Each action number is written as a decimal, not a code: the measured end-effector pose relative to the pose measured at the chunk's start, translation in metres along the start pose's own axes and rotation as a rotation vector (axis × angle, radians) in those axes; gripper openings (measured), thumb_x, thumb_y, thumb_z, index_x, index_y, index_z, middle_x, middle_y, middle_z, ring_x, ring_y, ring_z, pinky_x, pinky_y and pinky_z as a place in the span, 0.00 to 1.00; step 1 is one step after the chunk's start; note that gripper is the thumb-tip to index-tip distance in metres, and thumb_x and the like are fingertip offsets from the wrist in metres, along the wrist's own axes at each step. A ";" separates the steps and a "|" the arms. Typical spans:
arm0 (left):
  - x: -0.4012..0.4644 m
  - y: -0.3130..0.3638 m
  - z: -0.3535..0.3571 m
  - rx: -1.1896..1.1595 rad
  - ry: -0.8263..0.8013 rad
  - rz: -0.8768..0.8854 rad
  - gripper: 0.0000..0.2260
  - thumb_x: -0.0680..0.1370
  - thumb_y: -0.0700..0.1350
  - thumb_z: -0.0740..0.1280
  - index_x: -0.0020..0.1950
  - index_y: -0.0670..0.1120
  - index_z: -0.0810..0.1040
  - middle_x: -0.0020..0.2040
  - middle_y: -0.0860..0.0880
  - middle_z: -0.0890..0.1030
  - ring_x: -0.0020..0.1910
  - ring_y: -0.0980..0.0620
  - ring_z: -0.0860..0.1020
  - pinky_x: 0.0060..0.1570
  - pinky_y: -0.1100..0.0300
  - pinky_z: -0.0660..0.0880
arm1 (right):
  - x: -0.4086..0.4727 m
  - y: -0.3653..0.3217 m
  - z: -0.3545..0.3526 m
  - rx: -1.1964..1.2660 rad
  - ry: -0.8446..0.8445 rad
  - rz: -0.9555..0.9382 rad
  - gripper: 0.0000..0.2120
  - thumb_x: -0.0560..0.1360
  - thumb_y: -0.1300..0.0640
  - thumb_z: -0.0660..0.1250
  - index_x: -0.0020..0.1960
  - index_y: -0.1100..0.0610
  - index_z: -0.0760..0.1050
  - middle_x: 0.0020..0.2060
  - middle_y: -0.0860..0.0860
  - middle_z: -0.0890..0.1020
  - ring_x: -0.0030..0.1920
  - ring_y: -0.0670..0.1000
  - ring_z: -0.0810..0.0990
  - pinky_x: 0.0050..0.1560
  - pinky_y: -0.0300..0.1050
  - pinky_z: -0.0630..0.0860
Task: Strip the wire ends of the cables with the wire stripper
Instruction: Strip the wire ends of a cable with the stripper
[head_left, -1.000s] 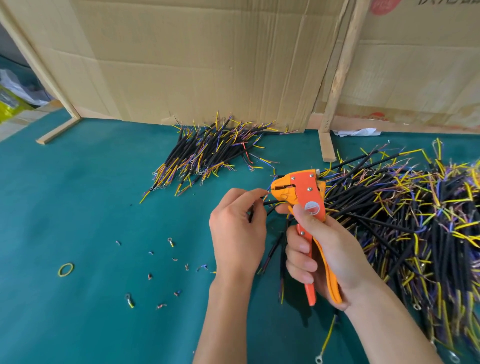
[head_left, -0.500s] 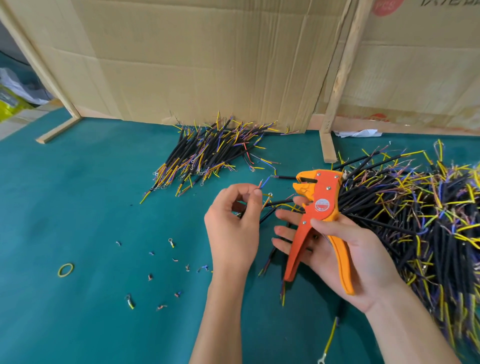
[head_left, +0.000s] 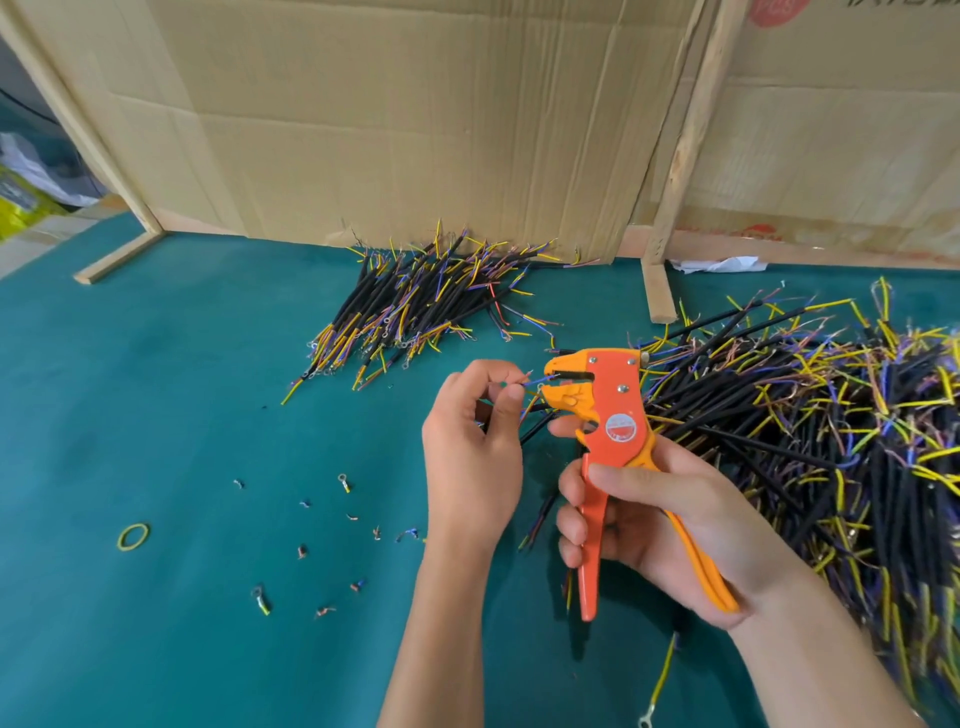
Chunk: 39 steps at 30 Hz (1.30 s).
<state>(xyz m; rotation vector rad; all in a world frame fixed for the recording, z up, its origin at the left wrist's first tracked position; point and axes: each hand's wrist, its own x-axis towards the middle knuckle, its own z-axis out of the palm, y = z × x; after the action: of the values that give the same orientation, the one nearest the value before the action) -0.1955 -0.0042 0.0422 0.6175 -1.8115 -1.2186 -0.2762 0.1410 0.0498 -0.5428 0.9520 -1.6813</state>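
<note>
Right hand (head_left: 660, 514) grips the orange wire stripper (head_left: 608, 447) above the green table (head_left: 156, 389), handles toward the person, nose pointing left. Left hand (head_left: 472, 452) pinches a cable's blue wire end (head_left: 535, 380) at its mouth.

Both bare forearms reach forward from the bottom edge, close together. The left hand (head_left: 475, 457) is turned back-up, its fingers curled, the thumb and forefinger tips pinching a thin wire end (head_left: 535, 380) at the top of the fist. The right hand (head_left: 670, 512), palm turned towards the left, wraps its fingers round the stripper (head_left: 610, 415) handles, with the thumb laid across the top and the forefinger stretched up behind the tool's head.
</note>
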 end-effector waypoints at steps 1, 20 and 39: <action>0.000 0.000 0.000 0.011 -0.008 0.001 0.08 0.80 0.37 0.67 0.46 0.49 0.79 0.40 0.44 0.78 0.38 0.52 0.73 0.43 0.59 0.71 | 0.000 0.000 0.001 -0.004 -0.002 0.008 0.24 0.74 0.61 0.74 0.68 0.62 0.75 0.41 0.61 0.76 0.37 0.61 0.77 0.39 0.57 0.77; 0.003 -0.013 -0.010 0.128 0.024 -0.180 0.06 0.78 0.43 0.69 0.43 0.51 0.83 0.38 0.56 0.84 0.40 0.57 0.80 0.44 0.62 0.74 | 0.002 0.002 0.008 0.020 0.179 -0.128 0.18 0.72 0.62 0.74 0.61 0.64 0.78 0.31 0.53 0.67 0.25 0.51 0.65 0.26 0.44 0.67; -0.003 -0.021 -0.008 0.652 -0.126 -0.097 0.17 0.81 0.38 0.62 0.66 0.51 0.80 0.65 0.46 0.73 0.58 0.42 0.68 0.63 0.60 0.61 | 0.008 -0.005 -0.028 0.319 0.209 -0.327 0.17 0.74 0.61 0.68 0.62 0.60 0.78 0.43 0.54 0.79 0.40 0.54 0.81 0.43 0.48 0.80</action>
<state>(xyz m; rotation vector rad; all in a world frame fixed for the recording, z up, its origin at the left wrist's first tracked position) -0.1885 -0.0147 0.0231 1.0133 -2.3206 -0.7159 -0.3026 0.1426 0.0369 -0.3230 0.7457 -2.1693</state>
